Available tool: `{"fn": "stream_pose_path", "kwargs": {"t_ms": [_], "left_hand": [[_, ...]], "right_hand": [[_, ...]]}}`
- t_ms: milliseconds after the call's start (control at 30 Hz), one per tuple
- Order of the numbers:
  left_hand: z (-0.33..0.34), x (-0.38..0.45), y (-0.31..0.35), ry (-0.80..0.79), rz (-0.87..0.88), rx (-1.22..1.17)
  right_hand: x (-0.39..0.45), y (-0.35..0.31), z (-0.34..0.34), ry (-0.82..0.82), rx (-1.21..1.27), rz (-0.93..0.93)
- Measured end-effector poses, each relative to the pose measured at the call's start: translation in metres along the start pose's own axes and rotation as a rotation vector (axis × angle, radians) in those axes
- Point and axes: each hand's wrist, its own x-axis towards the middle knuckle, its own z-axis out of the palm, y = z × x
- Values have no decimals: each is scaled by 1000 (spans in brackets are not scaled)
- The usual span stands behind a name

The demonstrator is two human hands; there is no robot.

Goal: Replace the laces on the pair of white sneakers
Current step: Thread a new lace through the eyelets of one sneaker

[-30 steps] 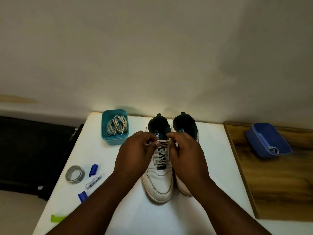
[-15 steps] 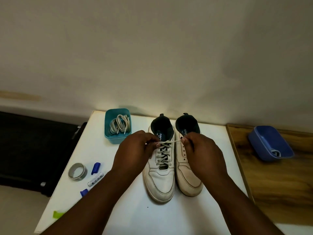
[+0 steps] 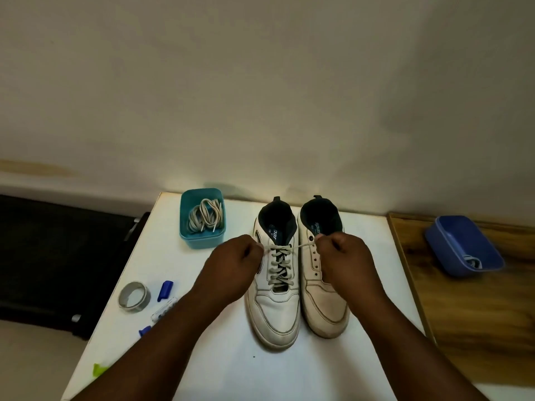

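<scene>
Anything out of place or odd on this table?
Mostly tidy. The right sneaker has bare eyelets, while the left sneaker is laced. A blue pen cap lies loose beside the tape roll.

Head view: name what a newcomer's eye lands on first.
Two hands, left hand and right hand, at table centre pull a lace taut across the laced left sneaker; the right sneaker beside it shows bare eyelets. Behind-left, a teal tub holds coiled laces.
</scene>
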Motion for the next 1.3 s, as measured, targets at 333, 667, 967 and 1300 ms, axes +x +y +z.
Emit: {"fn": "stream_pose_path", "kwargs": {"t_ms": [333,667,967,1300], "left_hand": [[21,-4,20,-136,-202,-820],[33,-6,16,42,-86,-711],[34,-5,14,60,-91,-697],[30,-4,11,-46,-43,-680]], "right_hand": [[-8,-5,33,-104,666,103],[-12,11,57,138,326,-142],[-12,13,61,234,127,-195],[-8,17,65,151,-57,-362]]}}
